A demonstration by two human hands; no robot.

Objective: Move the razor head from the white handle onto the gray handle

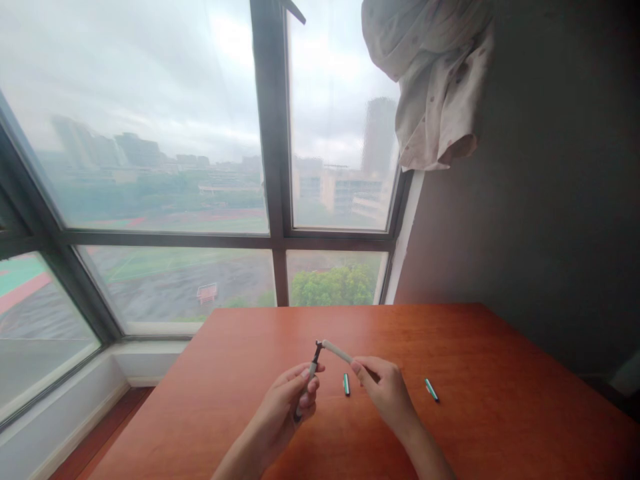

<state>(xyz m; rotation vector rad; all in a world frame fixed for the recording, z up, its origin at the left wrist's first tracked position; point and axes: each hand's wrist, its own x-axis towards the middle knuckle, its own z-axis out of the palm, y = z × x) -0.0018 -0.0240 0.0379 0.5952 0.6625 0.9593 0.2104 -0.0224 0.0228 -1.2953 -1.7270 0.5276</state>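
Note:
My left hand [293, 399] is closed around a razor handle [313, 365], grey with a black neck and a small forked black tip pointing up. Between the fingers and thumb of my right hand [384, 387] is a slim pale rod [337, 351], slanting up to the left. Its far end meets or nearly meets the black tip; contact is unclear. On the table between my hands lies a small razor head [347, 385] with green and white stripes. A second, similar razor head [431, 390] rests to the right of my right hand.
The reddish-brown wooden table [250, 333] stretches in front of me up to the large windows. A dark window frame [274, 167] divides the glass. Pale cloth [440, 87] hangs at the upper right, beside a grey wall [540, 187].

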